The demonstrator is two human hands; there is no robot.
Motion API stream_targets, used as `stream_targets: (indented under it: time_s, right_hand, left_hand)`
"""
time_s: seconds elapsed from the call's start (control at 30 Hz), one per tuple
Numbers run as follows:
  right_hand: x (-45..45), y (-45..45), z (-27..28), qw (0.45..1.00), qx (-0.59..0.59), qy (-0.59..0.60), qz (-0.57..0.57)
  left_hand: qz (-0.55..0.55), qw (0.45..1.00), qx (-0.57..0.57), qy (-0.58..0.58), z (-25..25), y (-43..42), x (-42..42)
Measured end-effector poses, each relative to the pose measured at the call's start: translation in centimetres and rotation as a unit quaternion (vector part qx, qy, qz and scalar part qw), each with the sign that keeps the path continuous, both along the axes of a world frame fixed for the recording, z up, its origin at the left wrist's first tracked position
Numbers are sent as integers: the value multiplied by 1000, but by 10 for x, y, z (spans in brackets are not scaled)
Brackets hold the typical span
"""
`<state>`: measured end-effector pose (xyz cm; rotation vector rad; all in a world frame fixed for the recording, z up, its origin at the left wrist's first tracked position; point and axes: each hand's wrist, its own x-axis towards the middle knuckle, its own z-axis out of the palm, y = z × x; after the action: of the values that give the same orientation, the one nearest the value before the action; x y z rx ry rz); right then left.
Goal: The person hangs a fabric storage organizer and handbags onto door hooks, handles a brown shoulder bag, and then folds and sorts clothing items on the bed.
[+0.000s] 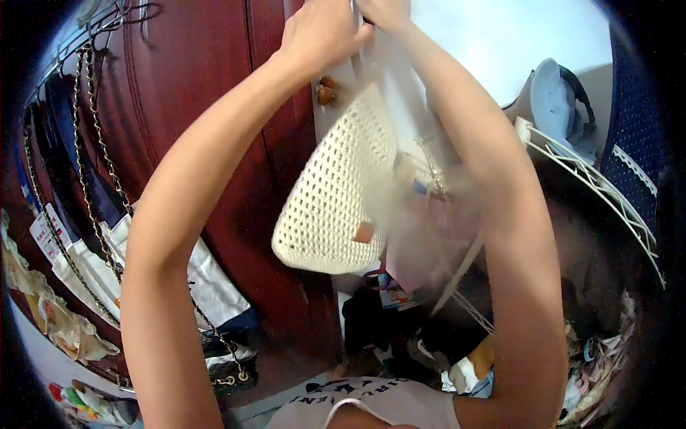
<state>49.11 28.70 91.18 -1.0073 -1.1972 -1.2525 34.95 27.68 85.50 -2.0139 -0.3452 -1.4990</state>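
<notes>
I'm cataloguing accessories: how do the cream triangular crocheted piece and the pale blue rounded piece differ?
Surface: the cream triangular crocheted piece is full of small holes; the pale blue rounded piece shows none. Detail: the cream piece bears a small brown patch; the blue piece has a dark strap. Place: the cream piece is mid-view, the blue piece at the upper right. Both are pale.

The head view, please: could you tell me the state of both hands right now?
Left hand: partly beyond the top edge; grip cannot be told.
Right hand: likewise cut off; cannot be told.
</notes>
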Motion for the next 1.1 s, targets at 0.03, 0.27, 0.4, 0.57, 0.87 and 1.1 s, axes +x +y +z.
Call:
stream_targets:
  time_s: [0.03,0.27,0.4,0.57,0.87,1.1]
  right_hand:
    - [-5,-5,-7,999,-28,31,17]
    - [2,-16,-46,989,-34,66,129]
    - [46,-19,-60,957,-221,175,66]
    - [43,-61,-117,698,-701,141,33]
    - [110,-12,-224,654,-756,1,20]
    - [50,-62,-214,877,-411,149,-200]
  left_hand:
    - [20,997,-66,22,-11,-11,-7]
    - [49,962,-235,129,-68,5,-6]
    - [41,948,-260,179,-57,7,-20]
    - [-15,953,-229,198,-60,20,-23]
    - [-68,954,-220,192,-66,23,-27]
    - [-45,993,-102,24,-137,-9,-11]
